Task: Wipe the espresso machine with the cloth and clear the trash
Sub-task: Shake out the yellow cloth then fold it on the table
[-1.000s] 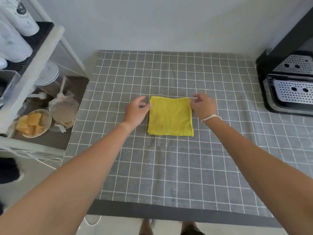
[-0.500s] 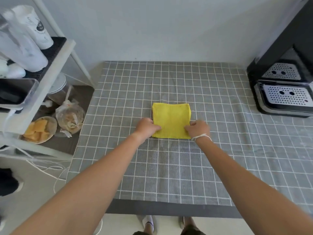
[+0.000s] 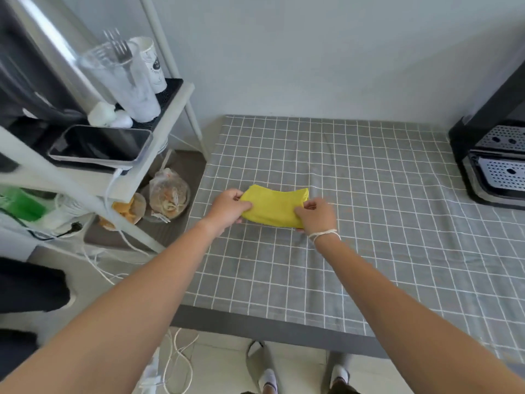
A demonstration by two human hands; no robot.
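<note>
The paper cup (image 3: 152, 64) bears a dark logo, perhaps lettered, too blurred to read.

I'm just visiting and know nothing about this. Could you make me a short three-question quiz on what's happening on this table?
1. True or false: both hands grip the yellow cloth.
2. Where is the espresso machine? A) right edge of the table B) on the left shelf C) under the cloth
3. Fill in: the fork stands in a clear plastic ____.

Key:
1. True: left hand and right hand pinch its ends.
2. A
3. cup
</note>
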